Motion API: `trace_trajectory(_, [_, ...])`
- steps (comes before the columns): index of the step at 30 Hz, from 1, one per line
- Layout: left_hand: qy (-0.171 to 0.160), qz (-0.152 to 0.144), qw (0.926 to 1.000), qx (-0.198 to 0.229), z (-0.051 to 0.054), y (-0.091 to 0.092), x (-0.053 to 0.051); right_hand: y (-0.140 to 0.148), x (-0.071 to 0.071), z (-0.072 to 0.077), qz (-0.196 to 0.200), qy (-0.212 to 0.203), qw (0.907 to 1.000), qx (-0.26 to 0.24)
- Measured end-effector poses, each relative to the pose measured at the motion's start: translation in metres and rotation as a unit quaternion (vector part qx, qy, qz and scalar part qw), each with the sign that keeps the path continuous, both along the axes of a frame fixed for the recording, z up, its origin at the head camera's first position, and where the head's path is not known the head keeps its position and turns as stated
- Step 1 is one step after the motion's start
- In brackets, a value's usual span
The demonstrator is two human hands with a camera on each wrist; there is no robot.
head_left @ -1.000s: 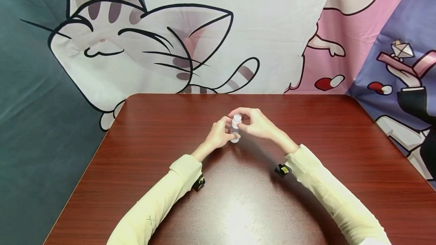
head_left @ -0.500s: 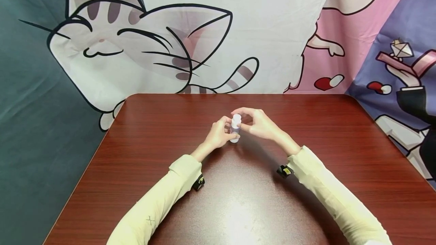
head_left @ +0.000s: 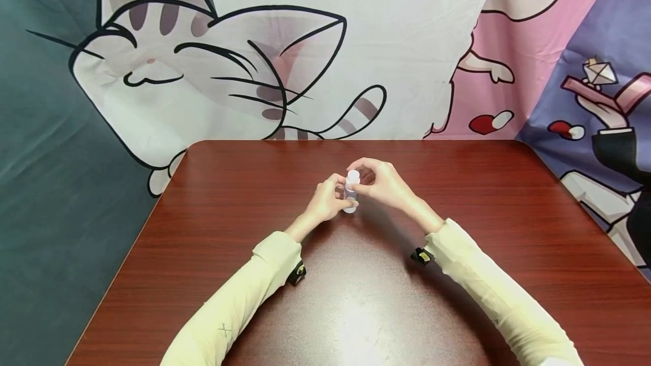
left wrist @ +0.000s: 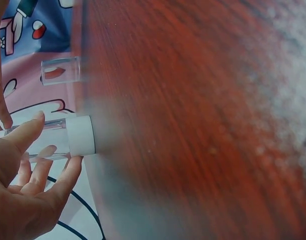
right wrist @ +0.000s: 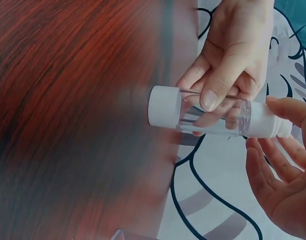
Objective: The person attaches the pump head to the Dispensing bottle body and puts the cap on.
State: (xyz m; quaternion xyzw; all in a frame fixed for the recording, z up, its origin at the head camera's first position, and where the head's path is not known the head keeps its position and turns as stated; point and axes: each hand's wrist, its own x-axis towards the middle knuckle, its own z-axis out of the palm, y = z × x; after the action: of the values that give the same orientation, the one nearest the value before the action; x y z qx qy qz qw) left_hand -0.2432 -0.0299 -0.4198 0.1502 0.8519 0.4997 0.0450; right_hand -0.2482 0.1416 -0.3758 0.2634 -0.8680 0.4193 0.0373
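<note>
A slim clear bottle [head_left: 351, 195] with a white base and a stepped white top [right wrist: 263, 120] stands upright near the middle of the table. My left hand [head_left: 325, 201] grips its clear body, the thumb across the near side and the fingers curled behind. At the top, my right hand [head_left: 383, 185] holds the white collar between thumb and fingertips. The right wrist view shows that thumb [right wrist: 288, 109] on the collar and the fingers on its opposite side. In the left wrist view the bottle's white base [left wrist: 82, 135] shows below my left fingers.
A small clear cap [left wrist: 60, 71] stands on the table beyond the bottle in the left wrist view; my right arm seems to hide it in the head view. The brown table [head_left: 244, 185] ends at a cartoon-printed cloth [head_left: 407, 44].
My right hand's thumb and fingers first drew back slightly rightward from the white top, then moved left round it again. The left hand and the bottle have hardly moved.
</note>
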Motion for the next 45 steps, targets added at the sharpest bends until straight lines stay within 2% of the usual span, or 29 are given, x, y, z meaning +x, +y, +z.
trace_trajectory(17, [0.002, -0.004, 1.0, -0.003, 0.0, 0.001, 0.001, -0.011, -0.004, -0.002, 0.001, 0.02, 0.9997, 0.014])
trace_trajectory(24, [-0.002, 0.002, 1.0, -0.008, -0.001, 0.0, 0.0, -0.004, -0.005, 0.0, 0.06, -0.03, 0.9976, -0.018])
trace_trajectory(28, [-0.005, 0.0, 1.0, -0.003, 0.001, 0.0, 0.001, 0.0, -0.002, 0.005, 0.095, -0.036, 0.9947, -0.015])
trace_trajectory(31, [0.003, -0.002, 1.0, -0.005, 0.001, 0.0, 0.001, 0.002, -0.002, 0.005, 0.104, -0.038, 0.9938, -0.007])
trace_trajectory(39, [0.013, -0.007, 0.9999, -0.002, 0.0, -0.001, 0.001, 0.006, -0.006, 0.001, 0.102, -0.048, 0.9937, 0.003])
trace_trajectory(45, [0.006, -0.005, 1.0, 0.0, 0.001, -0.001, 0.0, 0.005, -0.005, 0.003, 0.081, -0.074, 0.9937, -0.021])
